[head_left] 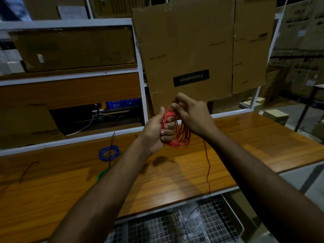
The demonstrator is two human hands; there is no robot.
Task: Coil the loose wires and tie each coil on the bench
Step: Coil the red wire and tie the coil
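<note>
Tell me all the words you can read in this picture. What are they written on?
"Crompton": upside down on a black label on the big cardboard box hanging behind the bench.
"CEILING FAN": small, faint and upside down on the same box; this reading is unsure.
Print on the boxes at far right: too blurred to read.
White sticker on the shelf box at left: too small to read.

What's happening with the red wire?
Left hand grips red coil. Right hand pinches its top. Loose tail hangs over bench. Nothing blocking.
</note>
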